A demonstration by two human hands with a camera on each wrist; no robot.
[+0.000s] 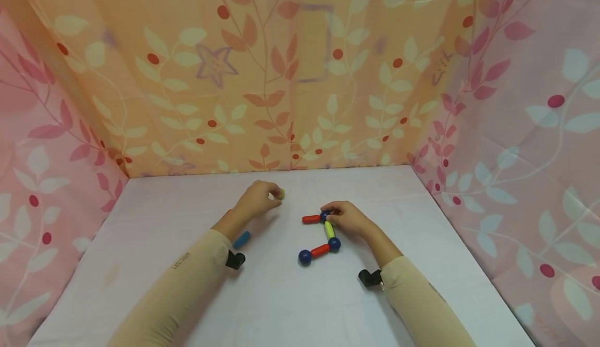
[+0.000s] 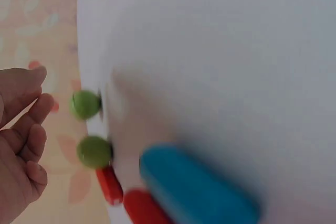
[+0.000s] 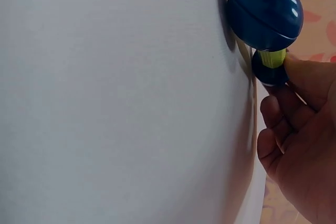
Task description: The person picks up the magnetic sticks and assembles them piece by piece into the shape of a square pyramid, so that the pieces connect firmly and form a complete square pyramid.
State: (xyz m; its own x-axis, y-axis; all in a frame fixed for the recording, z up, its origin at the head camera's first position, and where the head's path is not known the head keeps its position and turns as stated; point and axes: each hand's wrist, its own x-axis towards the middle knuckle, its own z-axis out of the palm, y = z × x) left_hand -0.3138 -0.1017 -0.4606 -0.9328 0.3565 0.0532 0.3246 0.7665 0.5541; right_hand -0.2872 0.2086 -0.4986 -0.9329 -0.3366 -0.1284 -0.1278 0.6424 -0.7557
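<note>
My left hand (image 1: 259,199) reaches over the far part of the table, thumb and fingers close to a green ball (image 1: 283,194). The left wrist view shows its fingertips (image 2: 44,103) apart from two green balls, an upper ball (image 2: 84,104) and a lower ball (image 2: 94,152). With thumb and fingers, my right hand (image 1: 349,218) pinches a dark blue ball (image 1: 324,216). That ball joins a red rod (image 1: 311,219) and a yellow-green rod (image 1: 329,230). The chain continues through a second blue ball (image 1: 334,244) and another red rod (image 1: 321,251) to a third blue ball (image 1: 304,257).
A blue rod (image 1: 241,239) lies by my left wrist, with a red rod (image 2: 144,208) beside it in the left wrist view. Another red rod (image 2: 109,186) lies against the lower green ball. Patterned curtains (image 1: 290,76) surround the white table (image 1: 281,305) at back and sides.
</note>
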